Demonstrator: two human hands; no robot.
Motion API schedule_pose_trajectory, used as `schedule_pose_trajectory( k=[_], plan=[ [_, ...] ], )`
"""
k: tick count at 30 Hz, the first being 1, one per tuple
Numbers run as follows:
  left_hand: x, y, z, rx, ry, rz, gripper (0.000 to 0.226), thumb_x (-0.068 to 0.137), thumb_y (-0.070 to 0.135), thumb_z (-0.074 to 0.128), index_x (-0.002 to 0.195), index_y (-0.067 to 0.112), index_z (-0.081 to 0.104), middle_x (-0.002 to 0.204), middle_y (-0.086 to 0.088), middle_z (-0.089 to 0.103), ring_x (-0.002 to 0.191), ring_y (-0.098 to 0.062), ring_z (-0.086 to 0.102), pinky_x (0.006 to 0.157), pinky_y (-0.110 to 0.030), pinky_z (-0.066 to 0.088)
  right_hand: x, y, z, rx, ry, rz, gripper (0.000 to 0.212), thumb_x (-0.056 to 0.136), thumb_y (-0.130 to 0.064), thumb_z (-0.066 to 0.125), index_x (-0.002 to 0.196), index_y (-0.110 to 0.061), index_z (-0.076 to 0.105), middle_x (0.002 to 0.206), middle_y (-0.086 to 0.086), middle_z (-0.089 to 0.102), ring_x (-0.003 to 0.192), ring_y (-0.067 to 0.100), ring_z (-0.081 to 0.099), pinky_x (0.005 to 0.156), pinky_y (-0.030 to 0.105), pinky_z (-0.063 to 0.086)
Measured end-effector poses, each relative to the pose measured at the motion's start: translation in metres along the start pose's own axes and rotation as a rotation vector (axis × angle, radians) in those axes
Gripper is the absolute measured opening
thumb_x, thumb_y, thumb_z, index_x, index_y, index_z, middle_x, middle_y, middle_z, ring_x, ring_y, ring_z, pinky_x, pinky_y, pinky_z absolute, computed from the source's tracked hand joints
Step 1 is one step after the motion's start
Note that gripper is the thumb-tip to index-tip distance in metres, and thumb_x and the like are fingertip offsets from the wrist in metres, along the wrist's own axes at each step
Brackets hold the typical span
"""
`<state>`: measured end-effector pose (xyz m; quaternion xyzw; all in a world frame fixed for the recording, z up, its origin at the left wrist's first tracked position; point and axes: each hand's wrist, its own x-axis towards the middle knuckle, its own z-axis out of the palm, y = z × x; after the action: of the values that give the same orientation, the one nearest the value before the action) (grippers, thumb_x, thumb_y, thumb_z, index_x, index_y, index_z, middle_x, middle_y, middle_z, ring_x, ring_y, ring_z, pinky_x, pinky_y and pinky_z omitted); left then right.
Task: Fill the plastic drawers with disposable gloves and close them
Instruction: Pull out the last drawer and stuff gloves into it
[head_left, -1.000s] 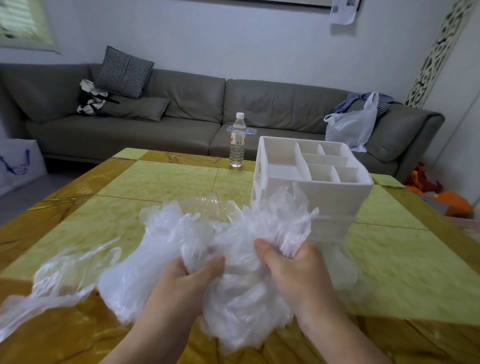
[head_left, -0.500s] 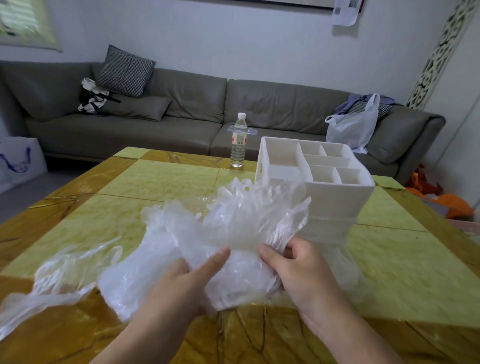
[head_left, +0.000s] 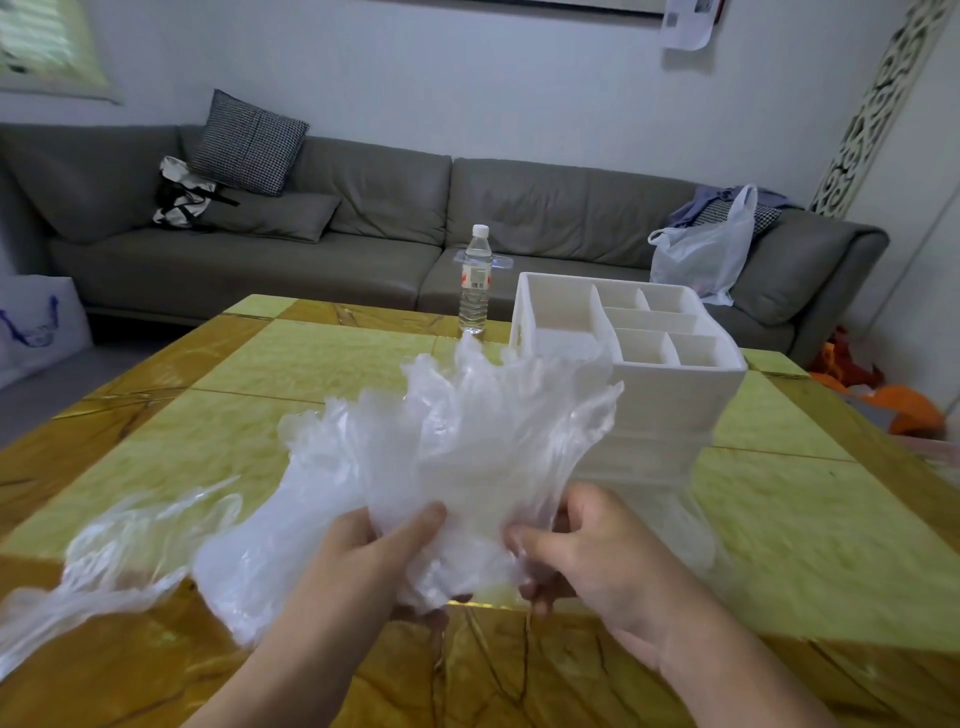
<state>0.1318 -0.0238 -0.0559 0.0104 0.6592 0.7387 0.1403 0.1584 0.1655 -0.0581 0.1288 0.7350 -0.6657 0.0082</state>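
Note:
A bunch of clear disposable gloves (head_left: 467, 441) is held up over the table, its finger ends pointing away from me. My left hand (head_left: 363, 561) pinches its near edge with thumb on top. My right hand (head_left: 587, 551) grips the same edge from the right. Behind the bunch stands the white plastic drawer unit (head_left: 675, 395), with open compartments on top; the gloves hide its lower front, so I cannot see its drawers. More loose gloves (head_left: 104, 561) trail on the table at the left.
The yellow-green and amber table (head_left: 311, 364) carries a water bottle (head_left: 475, 280) at its far edge. A grey sofa (head_left: 363, 228) with cushions and a white plastic bag (head_left: 701, 254) runs behind. A white paper bag (head_left: 36, 322) stands on the floor left.
The crumpled bunch has been spread and lifted, its finger ends now fanning upward and forward. Both hands slid to its near edge.

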Motion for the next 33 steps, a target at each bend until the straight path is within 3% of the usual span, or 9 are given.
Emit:
schedule_pose_trajectory(
  k=[6,9,13,15,19,24,26,30,33],
  plan=[
    [0.001,-0.001,-0.005,0.013,0.046,-0.020,0.024,0.079,0.029,0.084,0.091,0.007,0.083,0.090,-0.018,0.079,0.089,-0.036,0.078,0.093,-0.059,0.058,-0.001,0.001,-0.006,-0.014,-0.098,0.001,0.009,0.096,0.003,0.069,0.095,-0.005,0.074,0.070,0.009,0.066,0.055,0.021,0.061,0.044,0.030,0.043],
    [0.000,-0.003,-0.001,0.116,0.255,0.138,0.010,0.086,0.036,0.084,0.079,0.029,0.084,0.077,-0.004,0.080,0.076,-0.017,0.078,0.083,-0.046,0.061,0.000,-0.004,-0.003,0.309,-0.085,0.079,0.021,0.097,-0.010,0.068,0.107,0.007,0.075,0.079,0.021,0.063,0.058,0.024,0.064,0.045,0.031,0.050],
    [-0.003,-0.002,0.009,0.138,0.421,0.316,0.023,0.090,0.030,0.077,0.072,0.043,0.078,0.066,0.006,0.076,0.060,0.002,0.069,0.065,-0.036,0.058,-0.008,-0.001,0.014,0.510,-0.267,0.235,0.072,0.076,-0.056,0.083,0.126,-0.003,0.076,0.110,0.023,0.076,0.092,0.035,0.074,0.080,0.049,0.059],
    [-0.005,-0.002,0.018,0.093,0.385,0.362,0.024,0.092,0.019,0.075,0.072,0.031,0.082,0.070,0.016,0.076,0.067,0.010,0.069,0.061,-0.018,0.056,-0.014,0.003,0.029,0.463,-0.271,0.174,0.058,0.077,-0.046,0.087,0.123,-0.012,0.079,0.120,0.021,0.076,0.099,0.034,0.075,0.086,0.050,0.057],
    [-0.012,-0.008,0.035,-0.007,0.276,0.400,0.012,0.086,0.006,0.076,0.096,0.013,0.080,0.085,0.015,0.079,0.084,0.006,0.073,0.066,-0.002,0.049,-0.008,0.010,0.039,0.549,0.165,0.029,0.014,0.091,-0.010,0.077,0.104,-0.004,0.080,0.097,0.019,0.081,0.081,0.031,0.078,0.067,0.039,0.062],
    [0.001,-0.011,0.013,-0.488,-0.243,0.114,0.049,0.069,0.016,0.086,0.112,-0.006,0.075,0.119,-0.026,0.072,0.120,-0.037,0.068,0.103,-0.047,0.056,0.004,0.006,0.000,0.207,0.388,-0.202,0.014,0.091,-0.023,0.081,0.093,-0.010,0.079,0.093,0.023,0.078,0.094,0.047,0.074,0.083,0.061,0.062],
    [0.008,-0.003,-0.005,-0.604,-0.427,0.010,0.056,0.066,0.025,0.090,0.107,-0.010,0.073,0.114,-0.033,0.070,0.109,-0.043,0.070,0.097,-0.049,0.057,0.005,0.001,-0.021,0.049,0.410,-0.247,0.016,0.091,-0.025,0.081,0.091,-0.010,0.077,0.090,0.025,0.076,0.090,0.049,0.071,0.079,0.061,0.060],
    [0.013,0.005,-0.011,-0.344,-0.325,-0.073,0.067,0.060,0.036,0.095,0.110,-0.005,0.076,0.110,-0.029,0.074,0.093,-0.041,0.075,0.068,-0.041,0.063,0.002,-0.004,-0.048,-0.191,0.267,-0.218,0.013,0.093,-0.025,0.079,0.093,-0.012,0.077,0.088,0.010,0.081,0.086,0.032,0.078,0.085,0.056,0.062],
    [0.020,-0.010,0.006,-0.151,-0.105,0.005,0.051,0.074,0.012,0.090,0.108,-0.019,0.066,0.100,-0.040,0.070,0.086,-0.048,0.074,0.061,-0.040,0.064,-0.002,-0.002,-0.057,-0.248,0.175,-0.158,0.005,0.095,-0.018,0.078,0.095,-0.014,0.079,0.090,0.001,0.082,0.086,0.020,0.080,0.090,0.051,0.062]
  ],
)
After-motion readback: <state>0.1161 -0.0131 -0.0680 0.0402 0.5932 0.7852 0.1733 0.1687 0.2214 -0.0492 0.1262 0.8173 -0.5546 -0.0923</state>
